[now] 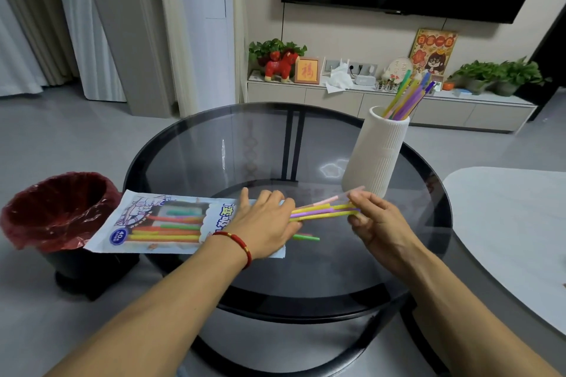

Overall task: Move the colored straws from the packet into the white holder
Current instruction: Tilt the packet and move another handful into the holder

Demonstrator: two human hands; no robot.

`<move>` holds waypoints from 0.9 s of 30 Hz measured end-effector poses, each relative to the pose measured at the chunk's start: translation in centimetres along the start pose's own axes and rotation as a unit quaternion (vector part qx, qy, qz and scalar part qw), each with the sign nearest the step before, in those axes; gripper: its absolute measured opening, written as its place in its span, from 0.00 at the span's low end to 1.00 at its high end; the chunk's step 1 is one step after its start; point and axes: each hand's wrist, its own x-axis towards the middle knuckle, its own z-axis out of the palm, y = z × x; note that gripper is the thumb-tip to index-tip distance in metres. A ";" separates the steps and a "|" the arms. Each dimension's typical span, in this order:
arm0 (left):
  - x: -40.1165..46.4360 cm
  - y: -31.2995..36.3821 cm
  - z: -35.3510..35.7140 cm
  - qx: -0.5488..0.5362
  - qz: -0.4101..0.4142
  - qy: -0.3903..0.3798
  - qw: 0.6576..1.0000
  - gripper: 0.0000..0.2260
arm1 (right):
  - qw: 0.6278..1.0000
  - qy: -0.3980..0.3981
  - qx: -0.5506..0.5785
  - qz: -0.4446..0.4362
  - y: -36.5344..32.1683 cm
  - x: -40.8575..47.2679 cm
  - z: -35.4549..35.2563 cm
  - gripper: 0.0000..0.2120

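The straw packet (pixel 159 220) lies flat on the left side of the round glass table (pixel 214 144), with several colored straws visible inside it. My left hand (pixel 265 223) presses flat on the packet's open right end. My right hand (pixel 378 220) pinches a bunch of yellow, purple and pink straws (pixel 321 211) that stick out of the packet. A green straw (pixel 306 237) lies loose on the glass by my left hand. The ribbed white holder (pixel 378 150) stands upright just behind my right hand, with several straws (pixel 407 95) leaning in it.
A black bin with a red liner (pixel 58 211) stands on the floor left of the table. A white table (pixel 514 223) edges in at the right. A TV cabinet (pixel 367 101) with plants and ornaments runs along the back wall.
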 end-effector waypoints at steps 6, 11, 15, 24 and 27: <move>0.1 0.1 0.3 -0.010 0.001 -0.018 1.000 0.12 | 0.984 0.088 -0.121 -0.094 0.3 0.4 0.7 0.08; 0.2 0.1 0.5 -0.011 -0.002 -0.035 0.999 0.13 | 0.986 0.146 0.048 -0.066 -0.9 0.0 0.2 0.12; 0.2 0.2 0.6 -0.017 0.007 -0.030 0.999 0.12 | 0.997 0.073 0.023 -0.009 1.2 -0.5 2.3 0.18; 0.2 0.4 0.9 -0.017 0.005 -0.031 0.999 0.12 | 0.988 0.126 -0.051 -0.079 0.7 -0.3 2.3 0.13; 0.3 0.6 1.0 -0.029 0.021 -0.016 0.999 0.10 | 0.987 0.080 -0.105 -0.090 1.8 -0.7 3.1 0.13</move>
